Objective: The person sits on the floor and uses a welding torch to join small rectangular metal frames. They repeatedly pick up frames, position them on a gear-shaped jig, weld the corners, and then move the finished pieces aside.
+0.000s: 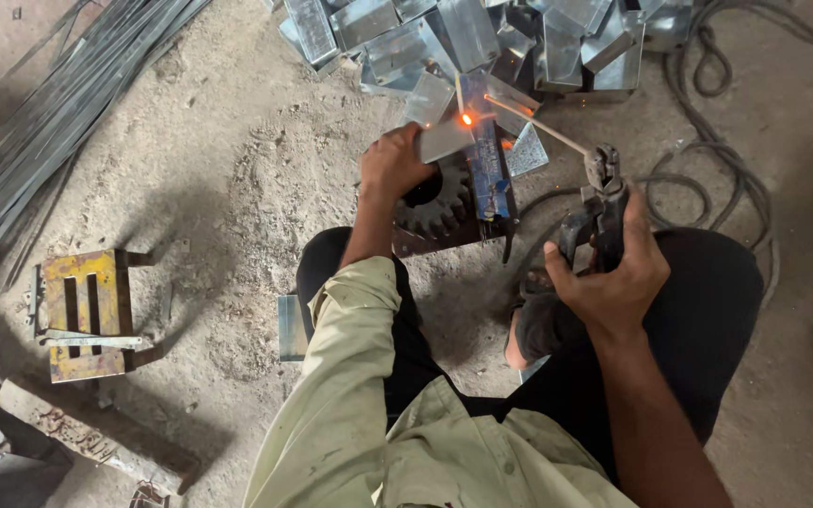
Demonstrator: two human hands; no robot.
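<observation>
We are crouched over a dusty concrete floor (pixel 237 169), looking down at our own two hands. Our right hand (pixel 613 273) is closed tight around the dark handle of a welding holder (pixel 595 212), and a thin welding rod (pixel 538 124) runs from its clamp up and to the left. The rod's tip meets a small folded sheet-metal piece (pixel 444 127) at a bright orange glowing spot (pixel 467 119), with a few sparks just beside it.

Our left hand (pixel 392 165) is curled over the near left edge of that sheet-metal piece, fingers pressing on it, so both hands are holding something. The piece lies on a blue metal bar (pixel 489 165) that stands across a big rusty gear (pixel 435 207), and the gear sits on a dark plate just in front of our knees. We wear a pale green shirt sleeve (pixel 350 376) and dark trousers (pixel 708 310).

Beyond the work, at the top, lies a heap of shiny folded metal boxes (pixel 482 38). Grey cables (pixel 726 160) loop over the floor to the right of the heap. Long metal strips (pixel 39 122) lie in a bundle at the upper left. At the left, well apart from us, sits a yellow slotted metal block (pixel 87 315), with a rusty flat bar (pixel 87 433) near it below.
</observation>
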